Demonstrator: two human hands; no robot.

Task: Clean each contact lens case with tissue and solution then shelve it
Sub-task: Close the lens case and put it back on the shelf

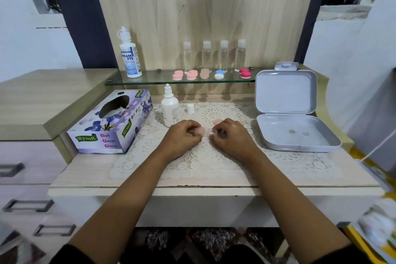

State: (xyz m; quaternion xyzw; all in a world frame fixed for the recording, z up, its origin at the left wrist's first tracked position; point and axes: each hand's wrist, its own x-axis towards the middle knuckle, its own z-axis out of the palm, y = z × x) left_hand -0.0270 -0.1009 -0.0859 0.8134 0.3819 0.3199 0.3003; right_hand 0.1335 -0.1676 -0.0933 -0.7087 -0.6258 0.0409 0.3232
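Note:
On the lace mat [214, 156], my left hand [184, 136] pinches a pale pink lens case cap [201, 130]. My right hand [230, 135] pinches the pale lens case [212, 133] beside it. Another pink cap [218, 121] lies just behind my right hand. An uncapped white solution bottle [169, 109] stands left of my hands, its white cap [190, 108] beside it. The tissue box [111, 122] sits at the left. Several lens cases [210, 74] in pink, blue-white and red lie on the glass shelf [154, 81].
A large solution bottle [129, 53] and several clear bottles [214, 55] stand on the shelf. An open grey plastic box [289, 113] holding two small lenses sits at the right. Drawers lie to the left, yellow items at the right edge.

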